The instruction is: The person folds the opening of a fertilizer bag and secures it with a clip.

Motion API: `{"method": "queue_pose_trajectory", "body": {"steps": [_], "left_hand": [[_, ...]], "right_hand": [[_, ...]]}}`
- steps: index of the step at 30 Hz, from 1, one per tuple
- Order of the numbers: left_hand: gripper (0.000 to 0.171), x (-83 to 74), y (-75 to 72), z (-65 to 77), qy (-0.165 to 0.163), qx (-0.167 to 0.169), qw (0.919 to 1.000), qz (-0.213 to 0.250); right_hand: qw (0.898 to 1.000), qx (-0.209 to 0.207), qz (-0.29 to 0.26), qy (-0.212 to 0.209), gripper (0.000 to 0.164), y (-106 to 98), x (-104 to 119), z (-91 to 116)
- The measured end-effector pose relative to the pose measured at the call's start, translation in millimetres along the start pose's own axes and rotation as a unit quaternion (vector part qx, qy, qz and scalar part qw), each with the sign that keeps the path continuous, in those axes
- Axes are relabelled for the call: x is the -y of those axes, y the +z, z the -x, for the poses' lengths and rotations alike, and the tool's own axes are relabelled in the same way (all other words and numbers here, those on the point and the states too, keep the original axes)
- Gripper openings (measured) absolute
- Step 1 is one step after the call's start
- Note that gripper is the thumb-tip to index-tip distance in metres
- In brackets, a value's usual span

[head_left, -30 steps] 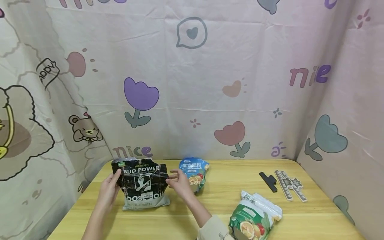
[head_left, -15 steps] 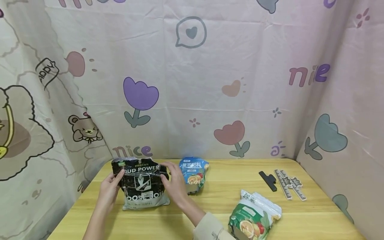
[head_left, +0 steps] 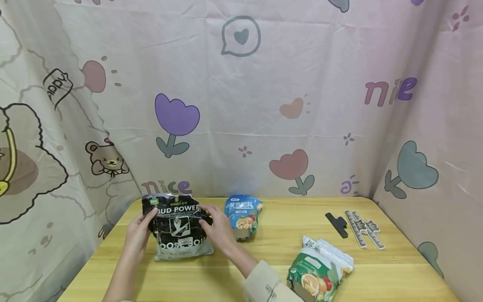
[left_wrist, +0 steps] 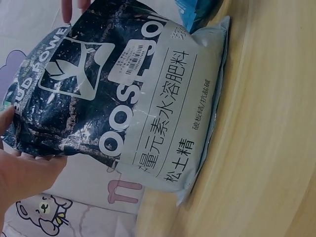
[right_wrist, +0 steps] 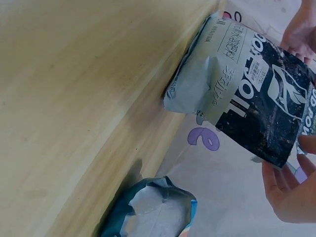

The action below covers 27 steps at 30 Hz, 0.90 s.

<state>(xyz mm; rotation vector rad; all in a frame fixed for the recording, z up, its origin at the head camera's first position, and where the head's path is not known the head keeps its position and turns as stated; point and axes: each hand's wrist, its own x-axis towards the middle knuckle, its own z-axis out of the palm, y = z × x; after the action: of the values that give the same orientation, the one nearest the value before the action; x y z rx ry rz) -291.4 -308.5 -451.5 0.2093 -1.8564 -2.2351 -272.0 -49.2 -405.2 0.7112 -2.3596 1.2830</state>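
Steadying the black bag (head_left: 175, 245), upright on the table (head_left: 279, 226) at left, seems the step: left hand (head_left: 138, 232) and right hand (head_left: 219, 230) pinch its upper sides; the next move likely calls for even support.

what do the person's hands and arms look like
The left hand and right hand are bare, no gloves or rings visible. A beige sleeve with a small dark marking covers part of the right forearm; the left forearm is mostly bare.
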Motion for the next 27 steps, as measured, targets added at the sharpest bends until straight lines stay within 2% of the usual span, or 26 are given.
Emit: {"method": "queue_pose_trajectory", "body": {"steps": [3,6,8,11,13,16,20,23,27], "left_hand": [[0.063,-6.1,1.8,2.2,-0.006,-0.004,0.9999,-0.01],[0.052,14.7,-10.5,-17.5,-0.007,-0.017,0.9998,0.003],[0.046,31.2,-17.9,-32.0,0.001,-0.033,0.9993,0.02],[0.045,39.7,-21.7,-39.8,0.011,-0.034,0.9991,0.024],[0.044,33.6,-17.6,-33.7,0.015,-0.038,0.9991,0.015],[0.037,13.6,-5.3,-13.0,0.021,-0.038,0.999,0.007],[0.054,-26.0,23.0,24.8,0.027,-0.057,0.9966,-0.053],[0.064,-49.7,41.1,46.4,0.024,-0.085,0.9857,-0.144],[0.068,-60.1,47.2,55.6,0.038,-0.093,0.9678,-0.231]], "right_hand": [[1.0,0.012,0.012,0.008,0.039,-1,1,-1],[1.0,0.014,0.019,0.01,0.036,-1,1,-2],[1.0,0.001,0.019,0.001,0.032,-1,0,-2],[0.999,-0.028,0.024,-0.023,0.026,0,-1,-3],[0.997,-0.049,0.038,-0.05,0.022,1,-1,-3],[0.992,-0.054,0.073,-0.09,0.02,2,0,-2],[0.984,-0.019,0.131,-0.118,0.027,5,0,-2],[0.98,0.013,0.163,-0.115,0.03,7,-1,-2],[0.979,0.031,0.175,-0.101,0.026,8,-2,-1]]}}
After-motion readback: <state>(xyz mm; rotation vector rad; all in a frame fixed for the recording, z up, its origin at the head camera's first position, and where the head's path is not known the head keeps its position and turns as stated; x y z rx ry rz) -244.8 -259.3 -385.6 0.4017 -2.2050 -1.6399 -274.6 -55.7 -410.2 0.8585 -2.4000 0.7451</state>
